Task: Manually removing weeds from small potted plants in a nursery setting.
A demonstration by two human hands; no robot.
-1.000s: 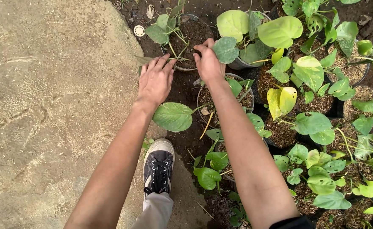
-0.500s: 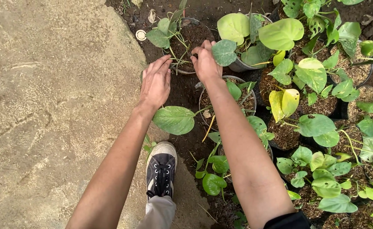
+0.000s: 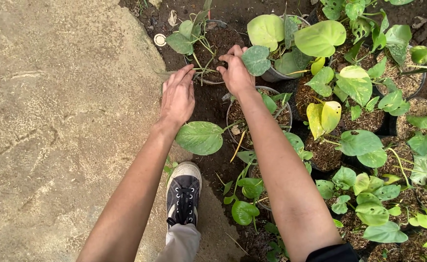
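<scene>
Two bare forearms, no watch, rings or gloves visible. Left hand (image 3: 177, 98) bare, short plain nails. Right hand (image 3: 236, 73) bare too. Right arm ends at a black sleeve edge (image 3: 333, 253) at the bottom of the frame, dark plain fabric, only a narrow strip showing. Left arm shows no sleeve in view. One foot visible: black canvas sneaker (image 3: 183, 199) with off-white rubber toe cap and sole rim, dirty; black laces through white-ringed eyelets. Above it a light beige-grey trouser leg (image 3: 180, 245), loose cuff covering the ankle.
</scene>
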